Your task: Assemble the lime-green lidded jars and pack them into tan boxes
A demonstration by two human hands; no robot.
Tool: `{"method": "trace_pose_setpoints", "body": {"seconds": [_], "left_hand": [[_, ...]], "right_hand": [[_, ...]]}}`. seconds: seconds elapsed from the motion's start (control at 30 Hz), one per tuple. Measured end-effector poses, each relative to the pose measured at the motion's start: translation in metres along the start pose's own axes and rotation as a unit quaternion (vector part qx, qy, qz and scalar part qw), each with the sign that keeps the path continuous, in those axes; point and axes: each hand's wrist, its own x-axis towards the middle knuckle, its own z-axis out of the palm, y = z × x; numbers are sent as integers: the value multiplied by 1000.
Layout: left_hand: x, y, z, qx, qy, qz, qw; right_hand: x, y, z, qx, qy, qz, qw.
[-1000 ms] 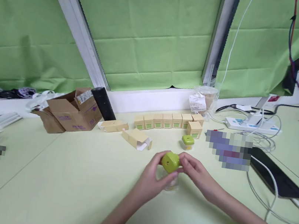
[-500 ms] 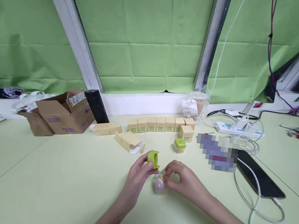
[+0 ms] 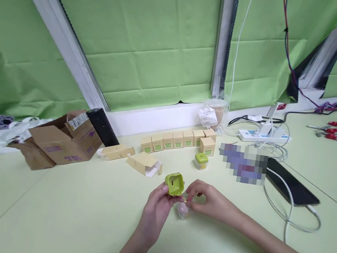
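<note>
My left hand [image 3: 156, 211] grips a green plastic lid [image 3: 166, 187], its hollow inside and small slot turned up towards me. Just right of it, my right hand [image 3: 212, 203] pinches a small yellow piece [image 3: 185, 201], too small to name. Below the fingertips stands a clear little container [image 3: 184, 217] on the table, with a pink rounded figure [image 3: 182, 209] inside; my fingers partly cover it. Whether the yellow piece is joined to the figure, I cannot tell. Farther back sits a similar clear container with its green lid [image 3: 201, 158] on.
A row of small tan boxes [image 3: 177, 140] stands at the back, beside two opened cartons [image 3: 144, 163]. Farther left is a brown cardboard box [image 3: 64, 144]. To the right lie a black phone [image 3: 293, 183] with a white cable and a power strip [image 3: 246, 134].
My left hand has turned the green lid so its inside faces me. My right hand keeps its pinch near the container, and the yellow piece now sits close under the lid. The view has shifted slightly.
</note>
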Motion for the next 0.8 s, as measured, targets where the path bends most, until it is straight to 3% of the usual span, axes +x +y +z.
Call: {"method": "trace_pose_setpoints", "body": {"seconds": [0.13,0.23,0.37,0.5,0.63,0.8], "left_hand": [[0,-2,0,2,15,-1,1000],[-2,-2,3,45,-6,-29,999],[-3,-3,5,78,-41,-62,994],[-2,-5,4,89,-20,-94,991],[-2,-6,8,100,6,-102,990],[-3,-7,12,108,-5,-112,988]], "right_hand": [[0,-4,-8,71,77,-6,995],[-3,-13,-12,91,132,-51,986],[-8,-20,-9,-7,114,-130,985],[-9,-18,-5,-74,112,-181,974],[-10,-15,-4,-52,131,-169,975],[-9,-15,-4,-20,122,-153,981]]}}
